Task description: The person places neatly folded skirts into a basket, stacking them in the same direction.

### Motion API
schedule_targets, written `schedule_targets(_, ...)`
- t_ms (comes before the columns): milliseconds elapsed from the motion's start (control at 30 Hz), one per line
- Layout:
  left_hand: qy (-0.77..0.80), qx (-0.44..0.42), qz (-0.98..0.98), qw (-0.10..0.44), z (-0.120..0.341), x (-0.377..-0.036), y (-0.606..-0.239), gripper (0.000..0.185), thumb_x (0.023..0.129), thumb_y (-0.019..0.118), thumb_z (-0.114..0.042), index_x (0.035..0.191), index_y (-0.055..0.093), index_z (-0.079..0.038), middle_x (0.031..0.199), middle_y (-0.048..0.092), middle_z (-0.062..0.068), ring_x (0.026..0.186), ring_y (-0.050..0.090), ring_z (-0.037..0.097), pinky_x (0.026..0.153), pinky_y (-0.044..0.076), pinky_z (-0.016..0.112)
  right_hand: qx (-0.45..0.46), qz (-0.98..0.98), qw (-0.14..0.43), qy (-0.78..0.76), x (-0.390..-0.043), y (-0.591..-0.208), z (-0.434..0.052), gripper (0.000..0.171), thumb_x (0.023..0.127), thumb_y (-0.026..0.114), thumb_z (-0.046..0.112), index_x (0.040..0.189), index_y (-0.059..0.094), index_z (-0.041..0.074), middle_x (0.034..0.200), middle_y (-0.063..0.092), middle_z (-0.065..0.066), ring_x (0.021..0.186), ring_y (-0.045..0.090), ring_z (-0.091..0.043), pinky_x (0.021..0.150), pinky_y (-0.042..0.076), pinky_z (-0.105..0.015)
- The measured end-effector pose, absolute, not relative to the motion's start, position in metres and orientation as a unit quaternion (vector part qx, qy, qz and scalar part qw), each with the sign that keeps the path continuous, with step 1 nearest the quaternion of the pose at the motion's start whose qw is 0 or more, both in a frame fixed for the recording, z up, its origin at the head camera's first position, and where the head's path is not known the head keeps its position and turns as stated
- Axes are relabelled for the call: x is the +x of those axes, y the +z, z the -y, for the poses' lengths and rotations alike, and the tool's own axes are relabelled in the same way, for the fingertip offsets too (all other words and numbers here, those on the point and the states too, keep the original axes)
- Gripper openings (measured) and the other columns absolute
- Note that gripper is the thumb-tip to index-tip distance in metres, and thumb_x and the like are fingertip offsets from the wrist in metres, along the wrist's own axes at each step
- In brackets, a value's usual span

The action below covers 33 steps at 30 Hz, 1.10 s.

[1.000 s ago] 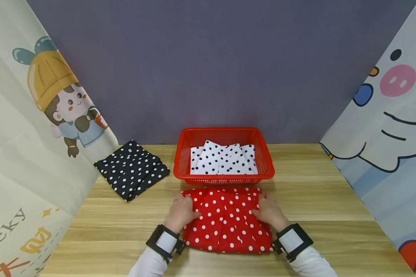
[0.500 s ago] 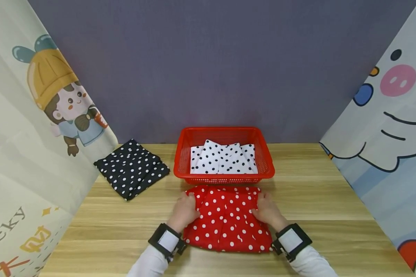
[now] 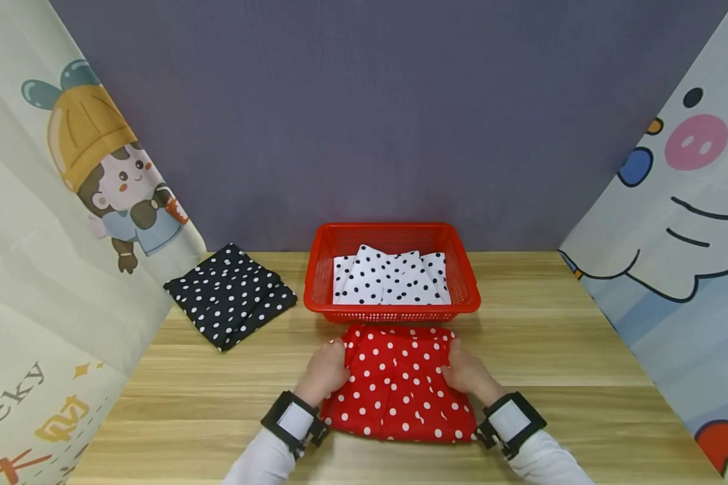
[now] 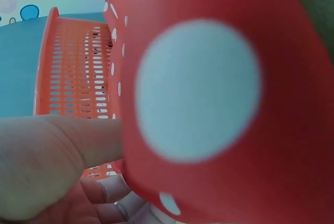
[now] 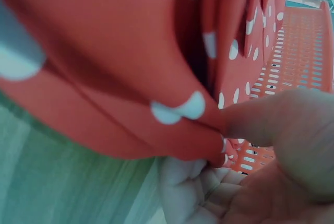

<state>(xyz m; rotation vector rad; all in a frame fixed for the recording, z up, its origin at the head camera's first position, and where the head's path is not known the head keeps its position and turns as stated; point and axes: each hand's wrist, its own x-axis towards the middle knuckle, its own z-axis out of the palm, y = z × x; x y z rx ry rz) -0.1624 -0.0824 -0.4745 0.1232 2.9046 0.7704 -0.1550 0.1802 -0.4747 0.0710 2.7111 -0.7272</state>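
Note:
A red cloth with white polka dots (image 3: 394,391) lies in front of the red basket, with a crease down its middle. My left hand (image 3: 327,369) grips its left side; in the left wrist view the thumb (image 4: 104,138) lies on the cloth and the fingers bend beneath it. On the opposite side my right hand (image 3: 470,370) pinches the right edge. The right wrist view shows the layered fold (image 5: 198,135) between thumb and curled fingers. The upper left corner is drawn inward at the left hand.
Just beyond the cloth stands the red plastic basket (image 3: 391,314), holding a folded white cloth with black dots (image 3: 394,276). A folded black cloth with white dots (image 3: 230,296) lies at the left on the wooden table (image 3: 582,337). Printed curtains hang at both sides.
My left hand has shifted slightly right, drawing the red cloth's upper left corner inward. The right hand keeps its hold in nearly the same place. Basket and other cloths stay put.

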Motion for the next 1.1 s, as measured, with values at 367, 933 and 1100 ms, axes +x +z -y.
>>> schedule_targets(367, 0.279, 0.058, -0.958, 0.03, 0.089, -0.149, -0.473, 0.033, 0.072, 0.073, -0.005, 0.1, 0.058, 0.002, 0.086, 0.062, 0.013, 0.07, 0.058, 0.02, 0.063, 0.052, 0.035, -0.033, -0.951, 0.088, -0.294, -0.141, -0.477, -0.186, 0.042, 0.085, 0.059, 0.008, 0.119, 0.04, -0.007, 0.098, 0.059, -0.019, 0.077, 0.058, -0.021, 0.067, 0.053, -0.038)
schedule_targets(933, 0.296, 0.064, -0.953, -0.024, 0.09, -0.119, -0.453, 0.031, 0.074, 0.075, -0.01, 0.095, 0.052, -0.008, 0.086, 0.059, 0.004, 0.075, 0.057, 0.015, 0.066, 0.053, 0.031, -0.022, -0.952, 0.021, -0.306, -0.114, -0.456, -0.192, 0.039, 0.085, 0.062, 0.01, 0.117, 0.041, 0.002, 0.103, 0.06, -0.014, 0.075, 0.06, -0.015, 0.056, 0.052, -0.029)
schedule_targets(1100, 0.288, 0.075, -0.953, -0.053, 0.091, -0.113, -0.448, 0.033, 0.073, 0.075, -0.009, 0.094, 0.05, -0.01, 0.085, 0.058, 0.003, 0.074, 0.056, 0.014, 0.064, 0.052, 0.029, -0.019, -0.956, 0.009, -0.293, -0.109, -0.448, -0.191, 0.043, 0.084, 0.064, 0.01, 0.118, 0.04, 0.002, 0.107, 0.059, -0.015, 0.079, 0.061, -0.018, 0.058, 0.054, -0.031)
